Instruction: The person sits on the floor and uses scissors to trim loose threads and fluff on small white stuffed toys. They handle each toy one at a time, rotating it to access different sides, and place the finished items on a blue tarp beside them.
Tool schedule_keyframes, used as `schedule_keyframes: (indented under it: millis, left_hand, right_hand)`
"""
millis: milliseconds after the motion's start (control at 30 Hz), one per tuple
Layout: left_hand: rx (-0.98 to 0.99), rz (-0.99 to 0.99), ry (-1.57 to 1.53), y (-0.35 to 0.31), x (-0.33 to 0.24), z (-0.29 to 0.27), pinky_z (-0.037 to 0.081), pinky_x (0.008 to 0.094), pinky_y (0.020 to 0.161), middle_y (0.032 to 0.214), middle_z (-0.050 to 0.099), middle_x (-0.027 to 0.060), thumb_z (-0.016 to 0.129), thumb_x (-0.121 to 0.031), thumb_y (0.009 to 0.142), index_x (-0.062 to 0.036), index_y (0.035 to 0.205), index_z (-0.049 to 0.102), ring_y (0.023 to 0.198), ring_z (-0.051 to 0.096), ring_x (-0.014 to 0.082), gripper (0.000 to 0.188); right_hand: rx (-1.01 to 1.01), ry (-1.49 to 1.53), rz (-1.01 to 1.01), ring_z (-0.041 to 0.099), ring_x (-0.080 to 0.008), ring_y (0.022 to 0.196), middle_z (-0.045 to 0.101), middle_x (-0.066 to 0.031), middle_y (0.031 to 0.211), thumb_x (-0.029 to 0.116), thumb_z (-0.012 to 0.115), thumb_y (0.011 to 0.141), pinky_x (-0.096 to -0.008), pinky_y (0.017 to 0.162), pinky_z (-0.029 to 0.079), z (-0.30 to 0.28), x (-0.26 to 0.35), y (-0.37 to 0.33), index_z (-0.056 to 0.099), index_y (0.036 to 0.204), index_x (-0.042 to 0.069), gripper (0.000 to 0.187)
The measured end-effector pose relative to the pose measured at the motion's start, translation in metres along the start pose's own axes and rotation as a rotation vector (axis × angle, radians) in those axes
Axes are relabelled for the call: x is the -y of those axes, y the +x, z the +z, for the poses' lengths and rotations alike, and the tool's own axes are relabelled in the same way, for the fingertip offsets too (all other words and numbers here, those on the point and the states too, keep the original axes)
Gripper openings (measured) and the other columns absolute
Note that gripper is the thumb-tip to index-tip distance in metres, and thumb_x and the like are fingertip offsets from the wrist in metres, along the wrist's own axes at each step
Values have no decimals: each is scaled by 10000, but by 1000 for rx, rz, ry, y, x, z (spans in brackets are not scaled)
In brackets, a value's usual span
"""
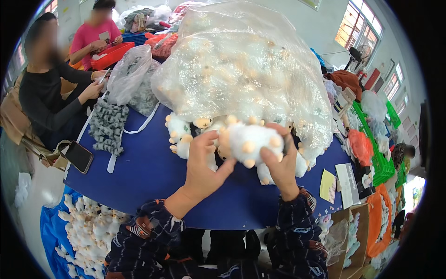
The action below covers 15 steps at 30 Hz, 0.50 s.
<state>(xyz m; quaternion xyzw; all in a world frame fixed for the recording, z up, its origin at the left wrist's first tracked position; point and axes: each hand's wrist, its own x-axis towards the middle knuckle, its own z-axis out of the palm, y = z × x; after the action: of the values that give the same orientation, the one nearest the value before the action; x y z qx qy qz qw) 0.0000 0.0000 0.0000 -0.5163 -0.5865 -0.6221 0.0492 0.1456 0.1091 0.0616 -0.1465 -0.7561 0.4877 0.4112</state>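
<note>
A white plush sheep (255, 141) with peach-coloured feet and face lies on its side in the air above the blue table (139, 179). My right hand (282, 165) grips its rear end, thumb below and fingers behind. Beside the toy's head, my left hand (203, 165) has its thumb and fingers spread apart; whether they touch the head I cannot tell. Just behind, more plush sheep (179, 126) spill from a big clear plastic bag (241, 65) packed with them.
A grey-and-black fluffy bundle (109, 124) and a phone (79, 156) sit at the table's left. Yellow paper (328, 187) lies at the right. Blue sheeting with many plush toys (95, 228) is below left. Two people work at the far left, near a red tray (111, 56).
</note>
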Motion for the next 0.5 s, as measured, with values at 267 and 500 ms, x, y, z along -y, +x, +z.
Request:
schedule_keyframes:
  millis: [267,500]
  left_hand:
    - [276,-1063,-1247,18,-18,-13,480,249,618,1093,550,49,361,-441,959,-42,1209,458,891,551,125,481]
    - [322,-536,-874,7,-8,-16,447,278,877,1155,533,76,689,-87,775,8,1266,412,1039,529,138,572]
  right_hand:
    - [4,111,-156,527,-81,672,523,-112,1193,137,729,713,-182,532,408,34,-49,-22,461,1219,44,581]
    - [-109,156,18,368,4,522,581,11,872,79,659,753,-163,484,301,14,-32,-17,589,1065,-8,331]
